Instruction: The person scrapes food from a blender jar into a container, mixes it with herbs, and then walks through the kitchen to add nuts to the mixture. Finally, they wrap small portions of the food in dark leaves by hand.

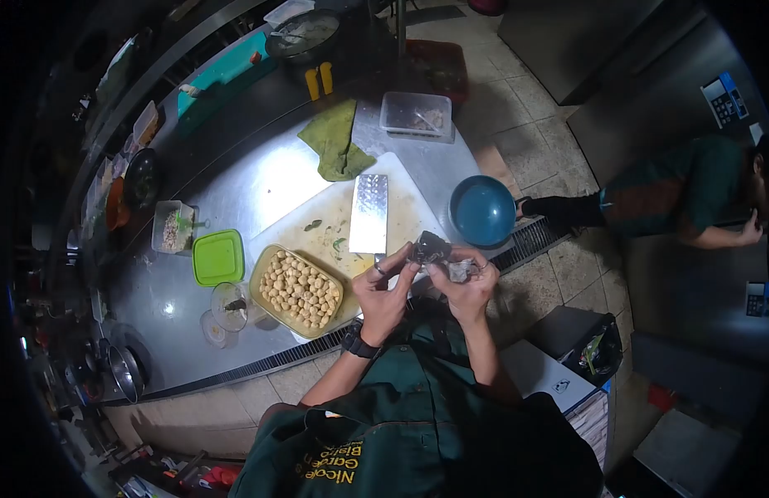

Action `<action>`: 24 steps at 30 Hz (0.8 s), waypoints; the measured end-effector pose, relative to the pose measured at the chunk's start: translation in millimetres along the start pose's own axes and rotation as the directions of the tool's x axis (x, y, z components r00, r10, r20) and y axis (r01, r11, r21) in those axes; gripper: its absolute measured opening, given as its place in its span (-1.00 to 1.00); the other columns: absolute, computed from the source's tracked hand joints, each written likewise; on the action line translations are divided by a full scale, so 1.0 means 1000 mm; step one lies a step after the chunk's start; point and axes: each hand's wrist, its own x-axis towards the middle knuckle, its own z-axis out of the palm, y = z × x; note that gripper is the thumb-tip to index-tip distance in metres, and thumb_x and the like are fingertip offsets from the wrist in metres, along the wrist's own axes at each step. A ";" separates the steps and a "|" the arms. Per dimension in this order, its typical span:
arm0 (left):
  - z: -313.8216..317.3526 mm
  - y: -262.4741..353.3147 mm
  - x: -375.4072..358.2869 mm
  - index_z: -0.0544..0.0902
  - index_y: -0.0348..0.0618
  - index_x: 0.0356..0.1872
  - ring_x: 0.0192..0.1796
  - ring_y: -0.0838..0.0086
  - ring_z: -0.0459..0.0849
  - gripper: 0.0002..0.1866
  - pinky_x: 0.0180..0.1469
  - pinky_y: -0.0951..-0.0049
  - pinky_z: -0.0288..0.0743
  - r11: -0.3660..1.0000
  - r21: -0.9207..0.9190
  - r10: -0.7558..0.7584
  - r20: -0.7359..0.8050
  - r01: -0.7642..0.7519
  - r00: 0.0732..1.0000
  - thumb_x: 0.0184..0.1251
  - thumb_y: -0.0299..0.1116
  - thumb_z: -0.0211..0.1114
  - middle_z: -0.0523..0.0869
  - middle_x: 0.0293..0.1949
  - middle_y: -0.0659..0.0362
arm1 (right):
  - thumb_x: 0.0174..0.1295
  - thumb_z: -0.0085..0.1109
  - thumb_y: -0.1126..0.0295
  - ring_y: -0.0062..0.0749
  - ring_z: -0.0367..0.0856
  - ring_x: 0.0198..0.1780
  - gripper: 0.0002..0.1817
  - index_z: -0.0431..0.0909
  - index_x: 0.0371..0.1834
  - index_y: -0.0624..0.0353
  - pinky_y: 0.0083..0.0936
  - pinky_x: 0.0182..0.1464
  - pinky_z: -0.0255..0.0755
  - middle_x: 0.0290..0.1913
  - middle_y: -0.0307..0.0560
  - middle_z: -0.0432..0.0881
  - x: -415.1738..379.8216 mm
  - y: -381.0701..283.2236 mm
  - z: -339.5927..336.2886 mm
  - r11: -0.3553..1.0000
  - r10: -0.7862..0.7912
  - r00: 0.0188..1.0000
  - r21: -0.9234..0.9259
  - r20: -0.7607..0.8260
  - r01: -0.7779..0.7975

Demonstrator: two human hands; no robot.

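My left hand (383, 300) and my right hand (467, 294) are closed on a small dark, shiny object (431, 246), held between thumbs and fingers above the board's near edge. Its exact kind does not show. A crumpled piece of clear plastic (461, 270) sits in the fingers of my right hand. Just beyond my left hand, a metal cleaver (369, 214) with a wide blade lies on the white cutting board (305, 201). To the left stands a yellowish tub of round, pale balls (299, 290).
A blue bowl (482, 211) stands at the table's right edge. Around the board are a green cloth (336, 141), a clear container (417, 114), a green lid (218, 257) and a clear cup (232, 305). Another person (691, 187) is at the right, beyond the floor drain.
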 end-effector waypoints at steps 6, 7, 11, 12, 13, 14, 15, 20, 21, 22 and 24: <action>0.003 0.005 0.006 0.74 -0.37 -0.20 -0.16 0.50 0.74 -0.85 -0.02 0.52 0.60 0.988 -0.031 0.152 -0.050 -0.154 0.987 0.21 -0.63 0.46 0.81 -0.20 0.02 | -0.06 0.59 0.51 -0.62 0.62 -0.20 -0.56 0.61 -0.11 0.40 -0.62 -0.12 0.53 -0.22 -0.13 0.71 -0.003 -0.006 0.006 0.994 0.073 0.997 0.089 -0.030 -0.071; 0.005 0.004 0.006 0.74 -0.37 -0.20 -0.16 0.50 0.74 -0.85 -0.02 0.52 0.60 0.987 -0.031 0.159 -0.051 -0.160 0.986 0.21 -0.63 0.46 0.81 -0.20 0.02 | -0.06 0.59 0.51 -0.62 0.62 -0.20 -0.56 0.61 -0.11 0.40 -0.62 -0.12 0.53 -0.22 -0.13 0.71 -0.002 -0.011 0.012 0.994 0.068 0.997 0.091 -0.027 -0.065; 0.006 0.002 0.003 0.70 -0.32 -0.28 -0.20 0.49 0.74 -0.86 -0.07 0.52 0.59 0.985 0.009 0.172 -0.086 -0.172 0.981 0.16 -0.68 0.45 0.77 -0.30 0.08 | -0.04 0.57 0.52 -0.54 0.64 -0.18 -0.50 0.56 -0.02 0.40 -0.61 -0.07 0.52 -0.14 -0.05 0.69 -0.005 -0.004 0.013 0.969 0.039 0.997 0.245 -0.070 -0.021; 0.006 0.002 0.002 0.69 -0.31 -0.28 -0.22 0.46 0.74 -0.83 -0.08 0.51 0.59 0.973 0.065 0.227 -0.083 -0.222 0.970 0.12 -0.70 0.45 0.76 -0.32 0.10 | -0.03 0.56 0.52 -0.48 0.66 -0.15 -0.48 0.54 0.00 0.40 -0.59 -0.04 0.52 -0.11 -0.02 0.68 -0.009 0.003 0.007 0.971 0.071 0.997 0.230 -0.019 -0.064; 0.006 0.010 0.002 0.69 -0.31 -0.28 -0.22 0.46 0.74 -0.83 -0.08 0.51 0.59 0.972 0.061 0.230 -0.079 -0.225 0.970 0.12 -0.70 0.45 0.76 -0.32 0.10 | -0.03 0.56 0.52 -0.48 0.66 -0.15 -0.48 0.54 0.00 0.40 -0.59 -0.04 0.52 -0.11 -0.02 0.68 -0.018 0.002 0.002 0.972 0.066 0.998 0.229 -0.022 -0.059; 0.002 0.021 0.001 0.70 -0.29 -0.27 -0.23 0.42 0.75 -0.84 -0.09 0.50 0.60 0.915 0.126 0.385 0.005 -0.382 0.923 0.12 -0.67 0.43 0.76 -0.33 0.11 | -0.03 0.56 0.51 -0.40 0.67 -0.11 -0.48 0.54 0.01 0.41 -0.52 -0.02 0.55 -0.08 0.04 0.68 -0.030 0.001 -0.003 0.981 -0.005 1.000 0.193 -0.009 0.007; -0.003 0.035 0.001 0.70 -0.28 -0.27 -0.23 0.38 0.76 -0.85 -0.09 0.48 0.61 0.829 0.172 0.524 0.098 -0.533 0.846 0.13 -0.65 0.42 0.75 -0.34 0.12 | -0.03 0.57 0.50 -0.32 0.68 -0.07 -0.47 0.54 0.02 0.42 -0.45 0.00 0.57 -0.05 0.10 0.67 -0.033 -0.002 -0.007 0.985 -0.077 0.997 0.156 0.005 0.076; -0.015 0.133 0.012 0.67 -0.24 -0.34 -0.34 0.31 0.76 -0.94 -0.38 0.42 0.61 0.612 -0.511 0.786 0.474 -0.604 0.396 0.24 -0.46 0.33 0.71 -0.47 0.07 | 0.17 0.35 0.53 -0.22 0.68 -0.03 -0.62 0.47 0.04 0.33 -0.44 -0.02 0.62 0.02 0.06 0.61 -0.032 -0.105 0.012 0.590 -0.616 0.784 0.704 0.076 0.396; -0.007 0.141 0.008 0.67 -0.20 -0.36 -0.37 0.38 0.75 -0.95 -0.44 0.50 0.59 0.577 -0.565 0.817 0.390 -0.590 0.424 0.28 -0.46 0.30 0.69 -0.52 0.13 | 0.21 0.31 0.53 -0.20 0.69 -0.07 -0.72 0.52 -0.03 0.30 -0.44 -0.10 0.64 -0.06 0.05 0.64 -0.040 -0.130 0.011 0.617 -0.569 0.816 0.710 0.103 0.340; -0.006 0.146 0.007 0.67 -0.20 -0.36 -0.37 0.38 0.75 -0.95 -0.44 0.50 0.59 0.586 -0.570 0.810 0.394 -0.575 0.435 0.28 -0.46 0.30 0.69 -0.52 0.13 | 0.24 0.27 0.52 -0.18 0.71 -0.11 -0.81 0.56 -0.11 0.27 -0.44 -0.18 0.66 -0.14 0.04 0.68 -0.043 -0.151 0.010 0.634 -0.530 0.838 0.718 0.131 0.288; -0.007 0.151 0.007 0.72 -0.04 -0.05 0.05 0.21 0.71 -0.78 0.05 0.39 0.69 0.666 -0.630 0.741 0.493 -0.400 0.457 0.28 -0.46 0.39 0.75 -0.02 0.07 | 0.30 0.20 0.50 -0.15 0.74 -0.19 -0.94 0.65 -0.26 0.21 -0.45 -0.33 0.69 -0.31 0.02 0.76 -0.050 -0.170 0.007 0.656 -0.447 0.877 0.732 0.178 0.186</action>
